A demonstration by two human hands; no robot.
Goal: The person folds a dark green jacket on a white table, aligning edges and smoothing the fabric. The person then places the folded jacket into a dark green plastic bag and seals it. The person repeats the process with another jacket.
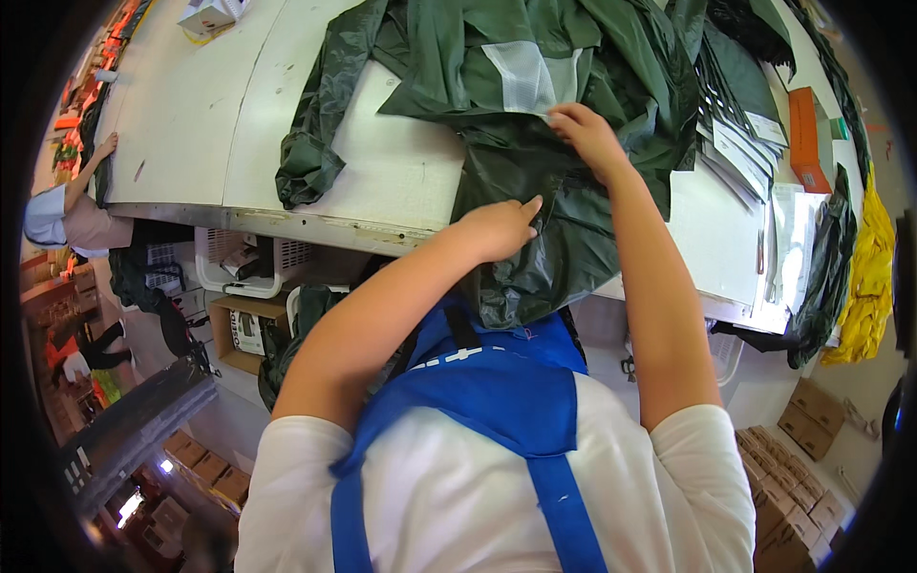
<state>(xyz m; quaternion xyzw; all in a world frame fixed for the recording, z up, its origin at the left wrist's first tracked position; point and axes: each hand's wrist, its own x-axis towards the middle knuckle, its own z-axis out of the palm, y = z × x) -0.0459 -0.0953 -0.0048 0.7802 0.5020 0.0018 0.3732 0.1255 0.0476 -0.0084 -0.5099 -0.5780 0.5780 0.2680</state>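
Observation:
A dark green, shiny rain jacket (573,229) lies across the table in front of me, with a white mesh panel (523,78) showing inside it. My right hand (587,141) pinches the fabric edge just below the mesh. Nearer to me, my left hand (499,230) is closed on a fold of the same jacket, its thumb and forefinger against the cloth; the other fingertips are hidden. One crumpled sleeve (310,162) stretches out to the left. The lower part of the jacket hangs over the table's front edge toward my blue apron.
At the right are a stack of dark green pieces with white tags (735,153), an orange box (808,140) and hanging yellow cloth (863,277). Under the white table (181,115) sit a white basket (250,277) and a cardboard box (229,334). Another person (72,210) stands far left.

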